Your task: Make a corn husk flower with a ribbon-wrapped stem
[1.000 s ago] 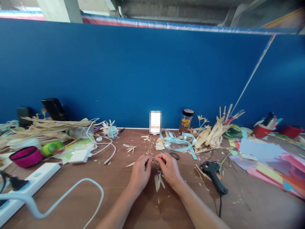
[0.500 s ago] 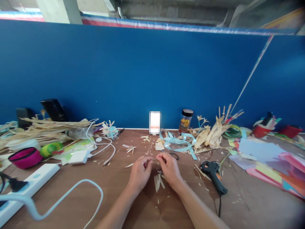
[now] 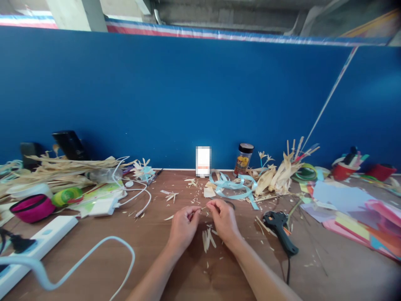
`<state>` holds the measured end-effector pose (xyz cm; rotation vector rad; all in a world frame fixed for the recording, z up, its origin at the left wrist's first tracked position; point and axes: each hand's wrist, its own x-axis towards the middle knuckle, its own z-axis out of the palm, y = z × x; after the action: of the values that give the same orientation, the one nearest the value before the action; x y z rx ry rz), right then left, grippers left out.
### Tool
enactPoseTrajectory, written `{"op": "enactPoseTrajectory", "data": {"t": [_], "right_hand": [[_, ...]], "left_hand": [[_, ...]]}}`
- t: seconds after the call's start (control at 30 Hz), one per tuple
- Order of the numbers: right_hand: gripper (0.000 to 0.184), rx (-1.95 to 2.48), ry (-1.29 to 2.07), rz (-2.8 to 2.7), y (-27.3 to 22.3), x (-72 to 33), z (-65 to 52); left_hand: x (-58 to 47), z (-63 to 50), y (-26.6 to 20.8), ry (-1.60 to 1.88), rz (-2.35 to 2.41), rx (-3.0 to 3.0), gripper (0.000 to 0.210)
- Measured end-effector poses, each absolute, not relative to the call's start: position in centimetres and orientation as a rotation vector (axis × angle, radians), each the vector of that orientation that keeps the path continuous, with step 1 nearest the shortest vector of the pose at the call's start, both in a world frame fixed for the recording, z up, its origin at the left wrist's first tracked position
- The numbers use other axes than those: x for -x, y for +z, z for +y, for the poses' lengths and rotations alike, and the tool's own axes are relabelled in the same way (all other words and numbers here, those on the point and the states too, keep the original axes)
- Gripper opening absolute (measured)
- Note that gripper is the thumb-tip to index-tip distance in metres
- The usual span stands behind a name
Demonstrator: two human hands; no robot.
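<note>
Between left hand (image 3: 183, 226) and right hand (image 3: 224, 221), both pinching it, runs a thin strip (image 3: 204, 207).

Partition (image 3: 200, 90), blue, 12 o'clock from view centre. Jar (image 3: 242, 162), black-lidded, 3 o'clock, close in. Red cup (image 3: 342, 172), contents protruding, 3 o'clock, farther out. Power strip (image 3: 41, 250), white, 8 o'clock, black plug (image 3: 20, 243) seated. Pouch (image 3: 34, 210), magenta, between 8 and 9 o'clock.

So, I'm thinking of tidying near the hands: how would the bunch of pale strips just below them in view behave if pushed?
The pale strips look thin and narrow, so they are probably very light. They lie loose and fanned out, so a push would likely scatter them. They seem flat on the tabletop, so sliding looks likelier than rolling.
</note>
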<state>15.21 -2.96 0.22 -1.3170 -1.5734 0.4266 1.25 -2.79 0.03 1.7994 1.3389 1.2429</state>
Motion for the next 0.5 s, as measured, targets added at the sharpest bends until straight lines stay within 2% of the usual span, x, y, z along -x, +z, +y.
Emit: {"op": "enactPoseTrajectory", "data": {"t": [0.5], "right_hand": [[0.018, 1.261, 0.461, -1.632, 0.24, -15.20, -3.08]], "left_hand": [[-1.00, -2.58, -0.11, 1.201, 1.236, -1.778, 0.026]]}}
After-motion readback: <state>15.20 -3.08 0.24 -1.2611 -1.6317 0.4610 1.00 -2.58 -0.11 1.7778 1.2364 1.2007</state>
